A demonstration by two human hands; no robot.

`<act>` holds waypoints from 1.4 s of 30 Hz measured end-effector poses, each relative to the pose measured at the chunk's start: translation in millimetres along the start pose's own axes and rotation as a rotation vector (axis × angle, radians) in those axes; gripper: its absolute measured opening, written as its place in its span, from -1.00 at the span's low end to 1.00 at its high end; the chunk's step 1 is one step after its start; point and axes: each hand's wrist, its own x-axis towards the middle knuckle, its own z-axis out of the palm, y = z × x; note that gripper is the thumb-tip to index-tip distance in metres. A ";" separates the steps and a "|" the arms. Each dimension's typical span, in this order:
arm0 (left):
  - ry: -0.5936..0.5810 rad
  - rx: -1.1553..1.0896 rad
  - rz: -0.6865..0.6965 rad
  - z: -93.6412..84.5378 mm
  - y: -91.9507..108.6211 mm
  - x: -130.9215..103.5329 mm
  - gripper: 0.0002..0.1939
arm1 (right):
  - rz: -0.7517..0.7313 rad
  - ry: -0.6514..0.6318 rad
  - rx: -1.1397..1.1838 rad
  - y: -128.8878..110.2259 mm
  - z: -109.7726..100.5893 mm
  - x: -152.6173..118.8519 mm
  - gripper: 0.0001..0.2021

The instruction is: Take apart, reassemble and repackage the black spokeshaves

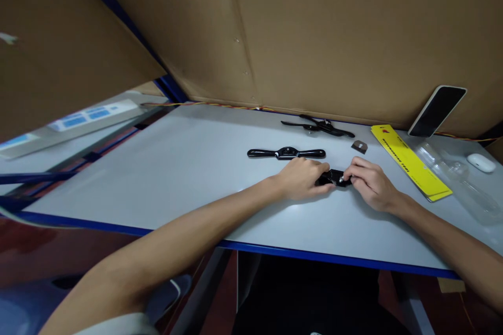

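A black spokeshave (335,178) lies low over the table, its handles partly hidden by my fingers. My left hand (304,178) is closed around its left handle. At its right part, my right hand (371,183) has thumb and forefinger pinched at a small silver screw (341,180). Just behind my left hand rests a second black spokeshave (286,153), its handles pointing left and right. A flat dark blade (359,146) with a slot lies beyond my right hand. Farther back, more black spokeshaves (320,125) lie crossed over each other.
To the right are a yellow woodworking tool card (411,162), clear plastic packaging (471,188) and a white earbud case (481,163). A phone (438,111) leans against the cardboard wall (353,36). The grey table (157,167) has a blue front edge. A power strip (90,118) is at left.
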 end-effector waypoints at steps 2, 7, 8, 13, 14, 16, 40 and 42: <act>0.000 0.002 -0.003 0.0 0.2 0.0 -0.54 | 0.047 0.017 -0.023 -0.4 1.0 0.7 -0.75; 0.007 -0.001 0.006 0.4 -1.1 0.3 -0.55 | -0.012 -0.106 -0.023 -1.1 -0.3 -0.9 -0.72; 0.006 -0.001 0.007 0.5 -1.4 0.3 -0.55 | -0.032 -0.118 -0.012 -0.9 -0.9 -1.5 -0.72; -0.005 0.004 -0.002 1.4 -1.6 0.2 -0.54 | -0.070 -0.120 0.027 -0.1 -2.4 -2.7 -0.74; -0.003 0.004 -0.001 1.7 -1.4 0.2 -0.55 | -0.071 -0.111 0.030 -0.1 -2.1 -2.5 -0.76; 0.002 -0.002 0.003 1.9 -1.2 0.3 -0.55 | -0.058 -0.072 0.030 -0.1 -1.0 -1.7 -0.78; 0.012 -0.013 0.010 3.8 -2.8 0.4 -0.53 | -0.059 -0.139 -0.022 -3.5 -1.3 2.3 -0.85; 0.003 -0.001 0.004 2.7 -2.1 0.5 -0.53 | -0.064 -0.155 -0.009 -4.1 -2.1 3.0 -0.87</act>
